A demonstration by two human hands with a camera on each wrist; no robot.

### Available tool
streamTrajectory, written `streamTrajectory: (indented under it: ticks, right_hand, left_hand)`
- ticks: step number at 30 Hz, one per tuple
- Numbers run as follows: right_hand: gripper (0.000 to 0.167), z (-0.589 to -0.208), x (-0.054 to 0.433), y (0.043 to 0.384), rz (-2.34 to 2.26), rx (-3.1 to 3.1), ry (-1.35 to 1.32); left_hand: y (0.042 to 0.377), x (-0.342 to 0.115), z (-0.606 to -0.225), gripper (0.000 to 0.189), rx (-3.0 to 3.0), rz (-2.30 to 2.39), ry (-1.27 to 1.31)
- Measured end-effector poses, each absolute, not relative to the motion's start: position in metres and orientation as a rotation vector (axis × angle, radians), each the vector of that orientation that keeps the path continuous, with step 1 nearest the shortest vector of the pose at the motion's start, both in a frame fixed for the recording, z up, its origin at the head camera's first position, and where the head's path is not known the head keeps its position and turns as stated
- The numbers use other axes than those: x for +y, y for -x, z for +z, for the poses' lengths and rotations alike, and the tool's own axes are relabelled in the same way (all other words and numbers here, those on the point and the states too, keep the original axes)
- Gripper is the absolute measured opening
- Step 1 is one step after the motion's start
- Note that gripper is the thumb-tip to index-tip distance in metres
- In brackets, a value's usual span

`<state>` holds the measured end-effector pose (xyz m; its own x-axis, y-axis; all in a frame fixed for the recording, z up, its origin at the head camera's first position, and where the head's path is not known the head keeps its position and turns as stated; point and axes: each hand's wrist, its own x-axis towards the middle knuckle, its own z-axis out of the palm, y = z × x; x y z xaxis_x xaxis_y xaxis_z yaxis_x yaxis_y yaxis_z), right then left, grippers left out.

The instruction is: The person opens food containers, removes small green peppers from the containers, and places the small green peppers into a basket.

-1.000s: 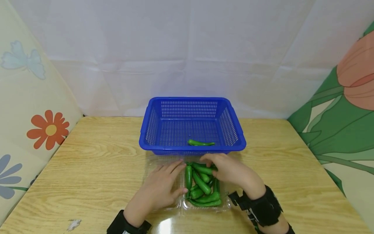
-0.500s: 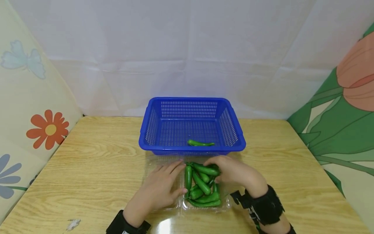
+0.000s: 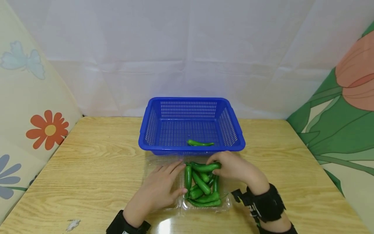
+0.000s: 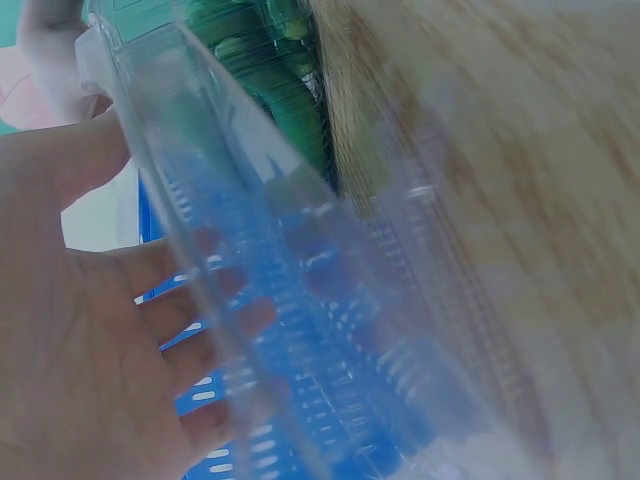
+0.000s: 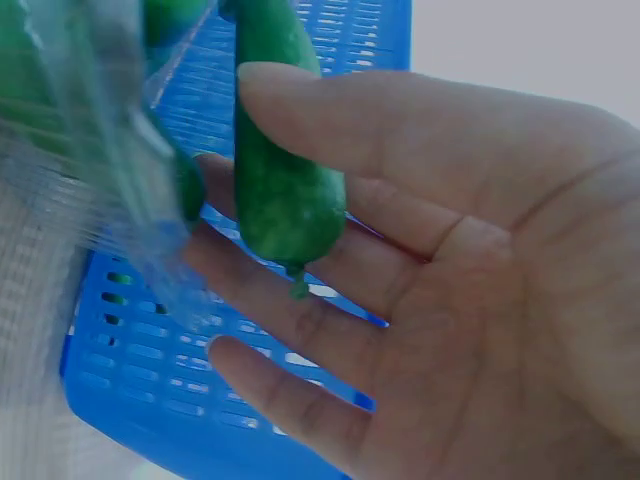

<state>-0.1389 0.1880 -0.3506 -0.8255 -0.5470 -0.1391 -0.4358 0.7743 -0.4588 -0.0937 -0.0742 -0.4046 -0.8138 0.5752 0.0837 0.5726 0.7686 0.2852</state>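
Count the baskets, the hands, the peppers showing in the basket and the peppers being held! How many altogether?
Blue basket: 1
Hands, left hand and right hand: 2
Pepper showing in the basket: 1
Pepper pinched by the right hand: 1
Total: 5

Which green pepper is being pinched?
The pepper farthest back in the clear box; the right hand pinches its end, while no other pepper is held.

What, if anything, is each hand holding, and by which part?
The right hand pinches a green pepper near its right end, as the head view shows it. The left hand touches the clear container; no grip shows.
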Motion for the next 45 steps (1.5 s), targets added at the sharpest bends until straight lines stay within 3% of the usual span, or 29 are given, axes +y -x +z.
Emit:
streamTrajectory:
  ticks: [17, 39, 45]
  right_hand:
    - [0.028, -0.33, 0.186, 0.128, -0.617, 2.733, 0.829]
    - [0.038, -0.323, 0.184, 0.122, -0.893, 3.041, 1.259]
    - [0.04, -0.325, 0.185, 0.124, -0.887, 3.118, 1.264]
  left_hand:
    - [0.094, -0.075, -0.403, 0.074, 2.934, 0.486, -0.953]
    - [0.094, -0.075, -0.403, 0.073, 2.948, 0.471, -0.946]
    - [0.093, -0.074, -0.403, 0.073, 2.945, 0.465, -0.954]
